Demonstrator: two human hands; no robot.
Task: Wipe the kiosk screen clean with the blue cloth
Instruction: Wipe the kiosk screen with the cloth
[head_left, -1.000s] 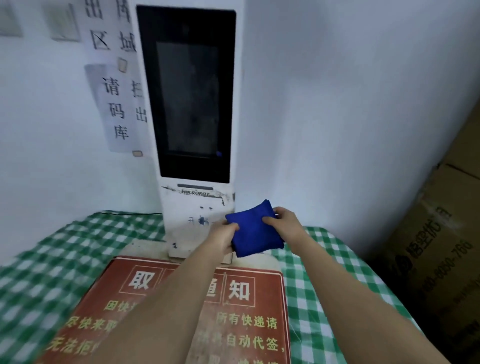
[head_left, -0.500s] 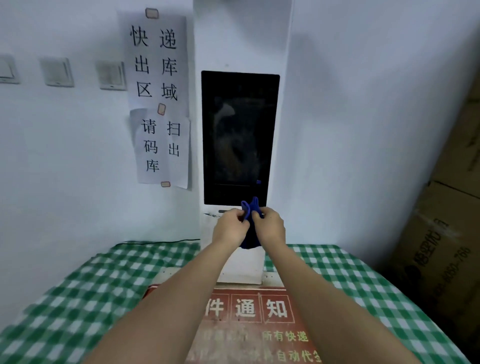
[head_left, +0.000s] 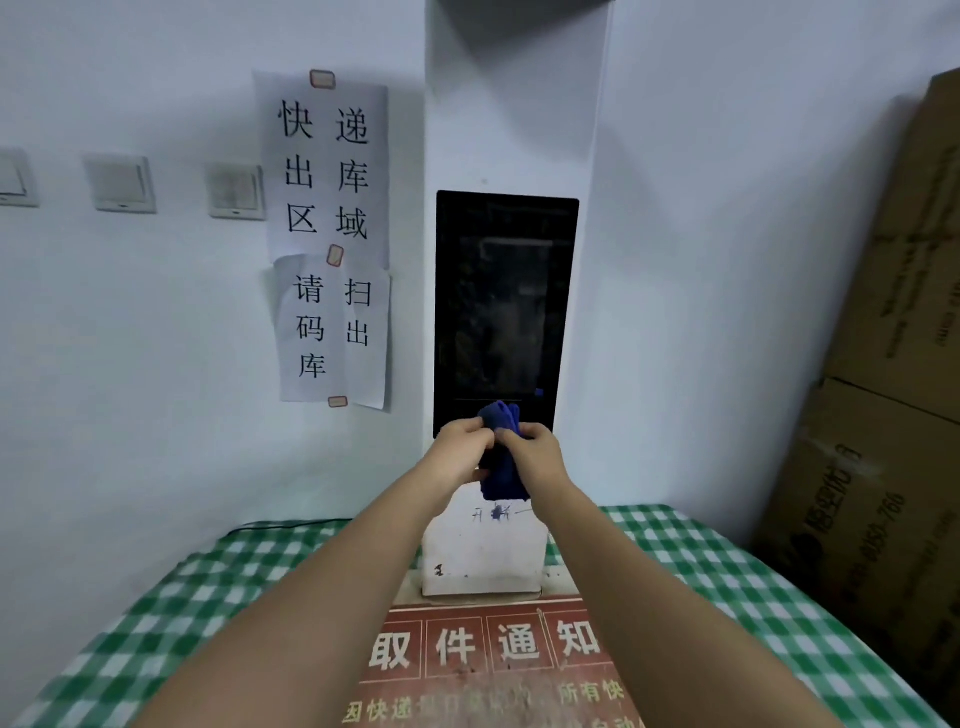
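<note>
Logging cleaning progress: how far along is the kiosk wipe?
Done: blue cloth is picked up, bunched between left hand and right hand. In hand: it is raised before the kiosk screen's bottom edge. Left: the whole wipe; the glass looks smudged.

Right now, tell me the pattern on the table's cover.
Green-and-white check tablecloth, seen best in the head view, the only view.

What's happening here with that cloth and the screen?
A person holds a bunched blue cloth in both hands, left hand and right hand, in front of the bottom edge of a dark kiosk screen. The kiosk stands on a green checked tablecloth. No wiping shows yet.
</note>
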